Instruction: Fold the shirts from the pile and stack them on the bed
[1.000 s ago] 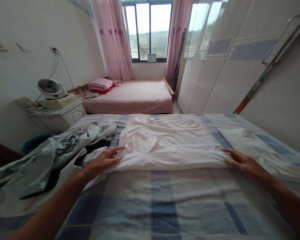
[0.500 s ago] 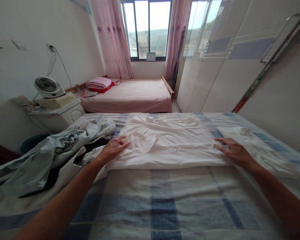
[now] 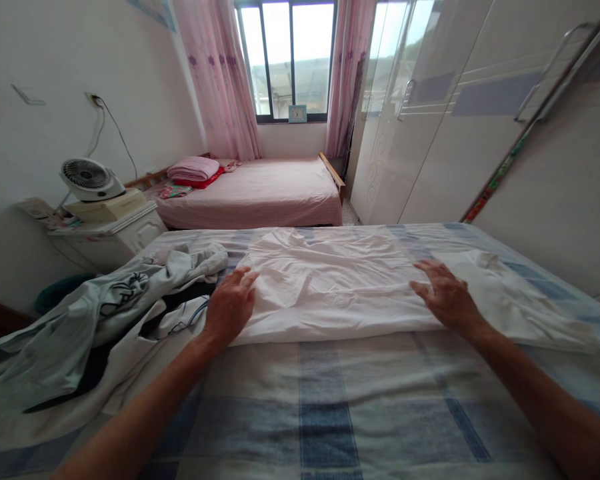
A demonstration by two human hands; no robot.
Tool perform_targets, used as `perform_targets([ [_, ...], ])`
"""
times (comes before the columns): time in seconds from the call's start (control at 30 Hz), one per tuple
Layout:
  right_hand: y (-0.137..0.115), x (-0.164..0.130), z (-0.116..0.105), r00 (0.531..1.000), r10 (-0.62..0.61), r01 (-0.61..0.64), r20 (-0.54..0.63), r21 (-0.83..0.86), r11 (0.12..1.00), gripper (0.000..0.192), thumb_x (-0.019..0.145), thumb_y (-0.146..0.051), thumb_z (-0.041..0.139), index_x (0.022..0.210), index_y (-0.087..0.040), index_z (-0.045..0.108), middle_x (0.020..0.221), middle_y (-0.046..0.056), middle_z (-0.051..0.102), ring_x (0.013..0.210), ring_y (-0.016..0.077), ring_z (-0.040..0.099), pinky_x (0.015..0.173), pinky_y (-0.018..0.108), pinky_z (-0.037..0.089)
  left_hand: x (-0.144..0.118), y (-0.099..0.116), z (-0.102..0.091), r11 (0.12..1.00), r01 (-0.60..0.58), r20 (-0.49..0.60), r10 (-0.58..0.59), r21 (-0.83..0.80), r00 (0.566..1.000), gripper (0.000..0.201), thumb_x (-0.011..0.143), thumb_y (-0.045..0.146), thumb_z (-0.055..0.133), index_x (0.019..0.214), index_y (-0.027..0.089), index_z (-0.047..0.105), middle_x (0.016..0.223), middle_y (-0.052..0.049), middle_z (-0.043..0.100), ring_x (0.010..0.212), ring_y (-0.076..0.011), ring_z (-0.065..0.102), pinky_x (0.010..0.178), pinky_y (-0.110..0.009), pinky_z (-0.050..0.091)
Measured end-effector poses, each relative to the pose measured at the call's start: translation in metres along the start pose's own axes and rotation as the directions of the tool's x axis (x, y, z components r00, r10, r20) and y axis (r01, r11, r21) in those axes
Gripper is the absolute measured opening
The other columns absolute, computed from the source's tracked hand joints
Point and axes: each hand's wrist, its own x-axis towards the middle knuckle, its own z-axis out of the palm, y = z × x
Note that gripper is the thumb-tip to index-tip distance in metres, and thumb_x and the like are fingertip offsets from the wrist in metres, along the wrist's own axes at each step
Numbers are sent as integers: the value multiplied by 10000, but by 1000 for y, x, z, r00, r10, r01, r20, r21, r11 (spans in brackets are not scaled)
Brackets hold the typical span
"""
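Observation:
A folded white garment (image 3: 335, 283) lies across a bed covered with a blue and white checked sheet (image 3: 325, 407). My left hand (image 3: 230, 303) rests flat on the garment's left edge, fingers spread. My right hand (image 3: 445, 297) lies flat on its right part, palm down. Neither hand grips the cloth. A white sleeve or second piece (image 3: 525, 303) stretches off to the right of my right hand.
A heap of pale grey-green clothes (image 3: 95, 313) lies at the bed's left. Beyond stand a white nightstand (image 3: 107, 237) with a small fan (image 3: 87, 179), a pink bed (image 3: 260, 193) under the window, and a white wardrobe (image 3: 480, 120) along the right.
Both hands slid forward from the garment's near corners onto its top surface, moving away from me and slightly inward. The garment stays in place.

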Motion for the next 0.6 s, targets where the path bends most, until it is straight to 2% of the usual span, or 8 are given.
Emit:
perform_targets([
  [0.07,-36,-5,-3,983,-163,156,83,80,985,506,911,-435,359,1315,-162,497,1423,127,445,1355,272,326,1068,469,308,3,15,1,975,-208,56,213,-79,976,355,883,170,388,1162,165,607,1286,-104,561,1188,-227,507,1024,-373,399],
  [0.13,-70,-11,-1,927,-319,291,196,161,943,524,933,-456,321,1371,-200,455,1480,92,369,1392,242,257,1104,444,259,2,26,9,925,-345,143,368,-161,919,357,919,205,370,1190,194,600,1345,-79,530,1270,-211,445,1068,-377,358],
  [0.17,-81,-14,2,893,-369,328,259,188,926,527,936,-470,311,1391,-234,434,1497,68,341,1400,236,237,1111,447,242,-1,29,14,912,-370,196,401,-175,895,365,929,249,380,1232,210,579,1388,-73,494,1315,-223,396,1090,-407,327],
  [0.23,-87,-21,11,842,-393,344,370,193,919,538,931,-493,311,1411,-271,410,1505,45,323,1401,235,234,1115,456,231,-8,30,25,927,-341,305,373,-154,876,444,927,383,412,1341,244,491,1464,-74,402,1373,-273,301,1107,-495,264],
  [0.3,-70,-28,20,853,-310,288,420,117,950,568,921,-501,318,1419,-242,405,1499,65,327,1393,246,254,1115,464,231,-16,27,32,959,-260,381,283,-113,880,563,905,505,410,1415,267,388,1499,-77,339,1390,-310,256,1104,-558,216],
  [0.4,-19,-30,26,928,-120,145,352,-46,988,595,908,-473,307,1399,-161,434,1479,116,353,1370,256,307,1113,458,241,-19,22,28,977,-184,437,215,-112,873,594,895,552,388,1422,279,377,1507,-62,320,1394,-320,243,1108,-569,185],
  [0.5,22,-15,20,933,-78,102,351,-50,994,562,895,-457,314,1317,-156,530,1410,112,464,1311,241,411,1088,410,307,-1,16,15,977,-115,453,187,-181,872,499,910,488,385,1328,247,513,1426,-59,459,1309,-270,414,1086,-459,309],
  [0.6,32,19,11,946,5,5,325,-28,1000,503,888,-455,344,1237,-196,597,1299,82,582,1194,237,536,1005,382,409,34,6,10,980,-37,352,104,-194,930,431,920,389,368,1226,189,597,1296,-70,584,1159,-215,560,1001,-341,419],
])
